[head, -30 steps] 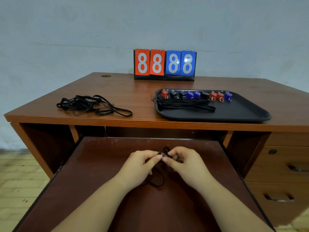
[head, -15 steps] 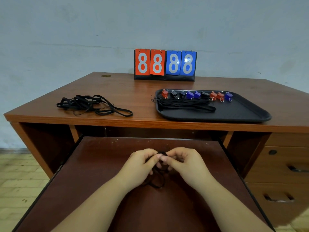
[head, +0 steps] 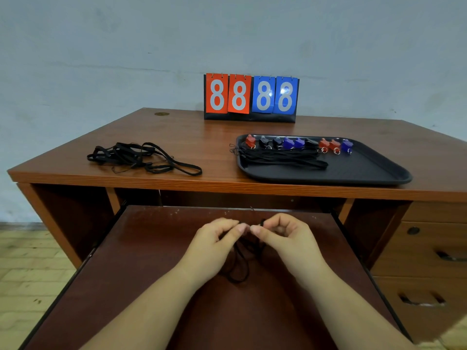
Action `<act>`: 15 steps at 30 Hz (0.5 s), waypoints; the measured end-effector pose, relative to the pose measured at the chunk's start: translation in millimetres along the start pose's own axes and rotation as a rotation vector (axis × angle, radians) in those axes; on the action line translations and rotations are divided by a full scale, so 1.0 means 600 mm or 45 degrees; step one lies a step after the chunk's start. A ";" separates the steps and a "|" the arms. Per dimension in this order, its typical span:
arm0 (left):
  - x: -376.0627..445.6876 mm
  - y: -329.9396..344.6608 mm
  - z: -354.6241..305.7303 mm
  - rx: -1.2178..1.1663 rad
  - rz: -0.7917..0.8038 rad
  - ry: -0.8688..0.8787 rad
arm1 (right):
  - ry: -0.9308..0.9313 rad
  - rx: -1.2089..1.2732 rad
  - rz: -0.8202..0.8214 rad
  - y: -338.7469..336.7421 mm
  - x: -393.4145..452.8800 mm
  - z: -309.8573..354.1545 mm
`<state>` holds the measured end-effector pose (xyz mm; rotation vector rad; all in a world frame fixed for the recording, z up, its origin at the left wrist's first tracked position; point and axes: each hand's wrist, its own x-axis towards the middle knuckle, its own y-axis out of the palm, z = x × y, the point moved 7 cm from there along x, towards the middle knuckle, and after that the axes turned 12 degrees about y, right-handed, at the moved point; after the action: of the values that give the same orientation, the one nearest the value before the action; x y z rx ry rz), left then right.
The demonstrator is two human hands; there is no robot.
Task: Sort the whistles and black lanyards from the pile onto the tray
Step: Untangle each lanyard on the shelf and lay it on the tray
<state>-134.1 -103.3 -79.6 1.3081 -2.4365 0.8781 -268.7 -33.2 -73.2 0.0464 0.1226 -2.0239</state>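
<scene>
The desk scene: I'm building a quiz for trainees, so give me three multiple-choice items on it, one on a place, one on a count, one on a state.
1. Where is the loose lanyard pile?
A. on the desktop, left of the tray
B. in the tray
C. on the floor

2. How many red whistles are in the tray?
A. one
B. three
C. five

3. What are the hands doing?
A. resting flat
B. pinching a black lanyard
C. lifting the tray

Key: A, it lies on the bare desktop; B, one at the row's left, two towards its right; B, left hand and right hand pinch the black lanyard.
</scene>
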 end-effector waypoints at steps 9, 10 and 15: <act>0.005 -0.020 -0.015 -0.183 -0.191 -0.045 | -0.090 -0.256 0.086 0.016 0.000 -0.003; 0.004 -0.016 -0.014 -0.218 -0.166 -0.064 | -0.088 -0.225 0.086 0.017 0.001 -0.003; 0.001 -0.004 -0.015 -0.252 -0.113 -0.111 | -0.049 -0.036 0.040 0.009 0.001 0.001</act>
<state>-133.1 -99.5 -71.3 1.3942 -2.4359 0.5528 -264.2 -36.2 -73.0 -0.0088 0.1257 -1.9902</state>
